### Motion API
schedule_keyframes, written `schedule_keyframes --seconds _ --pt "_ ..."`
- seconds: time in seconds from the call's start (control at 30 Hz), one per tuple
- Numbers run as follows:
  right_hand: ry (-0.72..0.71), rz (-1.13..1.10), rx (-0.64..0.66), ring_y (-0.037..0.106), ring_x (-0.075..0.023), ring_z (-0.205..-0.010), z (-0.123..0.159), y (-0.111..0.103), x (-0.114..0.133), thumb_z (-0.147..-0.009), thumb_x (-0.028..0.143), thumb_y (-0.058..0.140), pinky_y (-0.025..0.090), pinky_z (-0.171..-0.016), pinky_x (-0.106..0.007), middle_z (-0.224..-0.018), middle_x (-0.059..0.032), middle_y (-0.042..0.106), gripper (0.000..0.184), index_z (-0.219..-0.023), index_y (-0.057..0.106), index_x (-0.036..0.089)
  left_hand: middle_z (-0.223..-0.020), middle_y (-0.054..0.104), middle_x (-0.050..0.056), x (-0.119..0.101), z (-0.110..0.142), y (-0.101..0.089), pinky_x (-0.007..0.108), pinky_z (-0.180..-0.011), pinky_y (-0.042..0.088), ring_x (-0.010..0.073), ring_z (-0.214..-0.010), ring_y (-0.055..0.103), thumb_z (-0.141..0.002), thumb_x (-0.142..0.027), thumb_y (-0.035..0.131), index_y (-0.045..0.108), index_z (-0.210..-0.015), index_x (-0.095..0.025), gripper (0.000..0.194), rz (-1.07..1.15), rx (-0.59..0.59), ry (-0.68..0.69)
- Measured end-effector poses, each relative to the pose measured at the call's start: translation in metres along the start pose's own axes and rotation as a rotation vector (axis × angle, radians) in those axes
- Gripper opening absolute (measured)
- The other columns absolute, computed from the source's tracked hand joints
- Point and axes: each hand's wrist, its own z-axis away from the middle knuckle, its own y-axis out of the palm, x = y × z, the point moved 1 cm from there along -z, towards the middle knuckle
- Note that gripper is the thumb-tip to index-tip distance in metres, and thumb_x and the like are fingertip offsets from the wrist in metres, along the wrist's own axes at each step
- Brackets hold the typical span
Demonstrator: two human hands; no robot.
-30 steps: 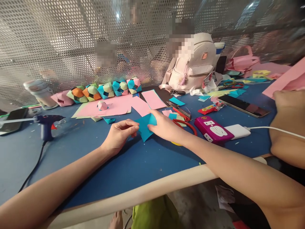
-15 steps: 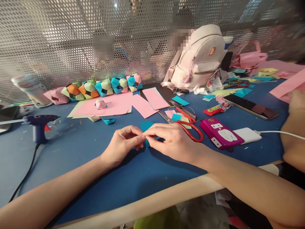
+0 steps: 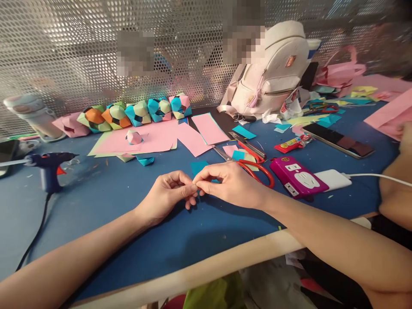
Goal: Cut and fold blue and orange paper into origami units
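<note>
My left hand (image 3: 172, 191) and my right hand (image 3: 222, 184) meet fingertip to fingertip over the blue table (image 3: 206, 231). Both are closed in a pinch, and whatever sits between the fingertips is too small to make out. Just behind the fingers lies a flat piece of blue paper (image 3: 199, 166), partly covered by my right hand. Scissors with red handles (image 3: 265, 174) lie beside my right hand. A folded blue paper piece (image 3: 146, 160) and a small pink paper ball (image 3: 134, 137) are beyond my left hand.
A dark blue glue gun (image 3: 50, 171) stands at left with its cord. Folded paper balls (image 3: 116, 116) line the mesh wall. Pink sheets (image 3: 154, 136), a purple power strip (image 3: 298, 177), a phone (image 3: 339, 140) and a backpack (image 3: 273, 73) surround the work. Another person's arm (image 3: 397, 189) rests at right.
The view has shifted slightly. My hands stay pinched together; the blue paper seen just under my fingertips earlier no longer shows there.
</note>
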Motion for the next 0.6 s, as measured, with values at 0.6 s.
schedule_keyframes --seconds 0.6 --pt "-0.001 -0.015 0.168 0.065 -0.011 -0.066 -0.0034 -0.0097 0.0005 -0.083 0.014 0.058 0.049 -0.061 -0.021 -0.07 -0.0004 0.071 0.013 -0.082 0.071 0.015 -0.061 0.069 0.003 -0.0001 0.0 0.0014 0.018 -0.041 0.048 0.0106 -0.047 0.061 -0.062 -0.031 0.084 0.06 -0.063 -0.012 0.03 -0.001 0.075 -0.126"
